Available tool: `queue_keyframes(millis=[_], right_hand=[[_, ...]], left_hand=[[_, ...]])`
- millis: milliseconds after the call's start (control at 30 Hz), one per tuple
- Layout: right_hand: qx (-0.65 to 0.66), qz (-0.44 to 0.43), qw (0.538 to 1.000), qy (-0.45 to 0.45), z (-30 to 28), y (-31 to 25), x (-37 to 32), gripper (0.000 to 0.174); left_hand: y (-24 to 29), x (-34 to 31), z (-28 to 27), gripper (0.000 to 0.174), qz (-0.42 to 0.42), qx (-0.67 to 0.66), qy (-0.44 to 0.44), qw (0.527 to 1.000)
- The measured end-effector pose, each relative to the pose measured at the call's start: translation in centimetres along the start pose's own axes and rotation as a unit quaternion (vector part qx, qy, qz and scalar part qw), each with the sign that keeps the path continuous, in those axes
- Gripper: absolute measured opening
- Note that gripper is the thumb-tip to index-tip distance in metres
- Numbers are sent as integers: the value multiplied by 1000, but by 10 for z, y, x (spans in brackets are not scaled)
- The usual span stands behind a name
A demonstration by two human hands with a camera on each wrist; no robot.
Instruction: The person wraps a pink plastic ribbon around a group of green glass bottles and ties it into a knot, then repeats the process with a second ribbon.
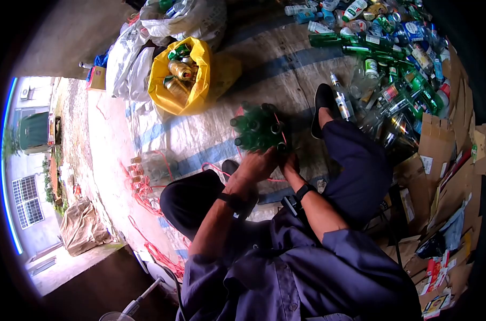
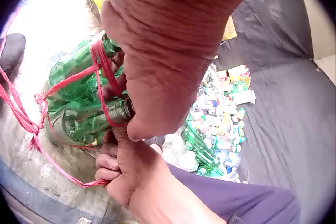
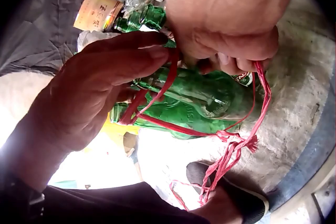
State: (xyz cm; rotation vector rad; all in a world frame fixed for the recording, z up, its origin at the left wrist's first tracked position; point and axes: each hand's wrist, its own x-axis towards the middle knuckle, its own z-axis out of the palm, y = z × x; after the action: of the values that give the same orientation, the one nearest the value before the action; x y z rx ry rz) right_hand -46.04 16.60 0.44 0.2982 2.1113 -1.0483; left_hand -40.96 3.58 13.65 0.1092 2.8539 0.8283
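A bundle of green glass bottles [image 1: 256,128] stands between my feet, with pink plastic twine [image 2: 50,91] wound round the necks and sides. My left hand [image 1: 259,165] grips the bundle at the bottle necks, its fingers partly hidden among necks and twine in the left wrist view. Close beside it, my right hand [image 1: 288,160] has its fingers curled round a strand of the twine, which runs down from its fist in the right wrist view. A knotted tangle of twine hangs at the bundle's side.
A yellow bag [image 1: 181,101] of cans stands ahead on the left, beside white sacks [image 1: 126,67]. Loose bottles [image 1: 385,48] pile up at the right, above flattened cardboard [image 1: 438,139]. More clear bottles [image 1: 154,165] and pink twine lie near my left foot on the striped sheet [image 1: 277,75].
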Motion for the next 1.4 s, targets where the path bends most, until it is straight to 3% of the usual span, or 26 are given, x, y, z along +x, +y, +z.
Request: queue_keyframes(millis=[133,200,300,400,500,633,733,933,1000,1100,1200,1300,1400], right_hand=[[-16,12,1000,-23,-15,-13,-15,62],[18,-55,998,-5,-4,0,-5,60],[83,-73,994,13,9,11,10,60],[48,-117,992,25,5,9,5,60],[8,-40,999,22,5,2,7,59],[59,-35,997,29,15,16,17,59],[118,-109,987,-1,23,27,26,57],[141,-91,986,-18,-3,-1,-10,39],[160,-231,959,-46,-19,-10,-30,28],[95,-164,974,-122,-23,1,-23,22],[98,-214,971,-47,-13,6,-16,22],[102,-185,977,-13,-10,-1,-19,21],[111,-250,961,-34,-10,-3,-23,22]], left_hand=[[19,1,-21,32,-12,-48,48,998],[13,4,-16,37,32,-19,47,998],[18,0,-16,44,10,45,15,999],[23,1,-20,45,5,77,21,997],[31,2,-30,43,22,110,29,993],[36,0,-32,40,15,131,34,991],[37,1,-31,40,27,152,62,986],[33,-1,-25,44,34,160,71,984],[32,-1,-25,44,37,166,80,982],[34,-2,-28,43,25,157,67,985],[38,4,-38,44,16,125,27,992],[46,8,-49,46,24,139,4,990],[36,3,-37,43,18,153,10,988]])
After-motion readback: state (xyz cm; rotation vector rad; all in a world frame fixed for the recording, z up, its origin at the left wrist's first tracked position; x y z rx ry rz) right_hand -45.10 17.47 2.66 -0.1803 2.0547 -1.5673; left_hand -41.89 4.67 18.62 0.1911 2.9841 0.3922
